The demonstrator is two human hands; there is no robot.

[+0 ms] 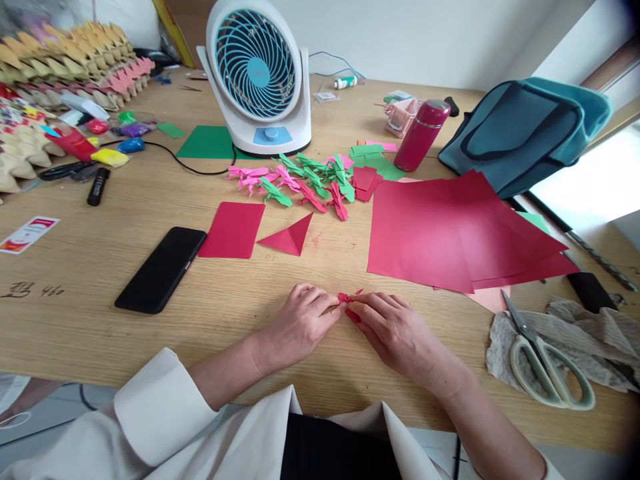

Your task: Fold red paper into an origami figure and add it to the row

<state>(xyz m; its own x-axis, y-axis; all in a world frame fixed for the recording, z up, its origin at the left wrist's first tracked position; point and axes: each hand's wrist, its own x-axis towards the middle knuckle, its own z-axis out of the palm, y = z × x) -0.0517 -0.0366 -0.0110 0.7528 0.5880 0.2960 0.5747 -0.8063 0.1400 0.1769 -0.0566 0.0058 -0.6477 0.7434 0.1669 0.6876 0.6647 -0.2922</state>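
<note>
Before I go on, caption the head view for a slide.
Left hand and right hand pinch small red paper between them, with paper figures and a fan beyond.

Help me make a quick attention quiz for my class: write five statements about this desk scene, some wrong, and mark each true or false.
1. The left hand and right hand both touch a small red paper piece. True.
2. The scissors lie on the fan. False: the scissors lie partly on a crumpled cloth.
3. A red flask stands beside a teal bag. True.
4. The phone's screen is lit. False: the phone shows a dark screen.
5. All the folded figures are green. False: the folded figures are pink, green and red.
</note>
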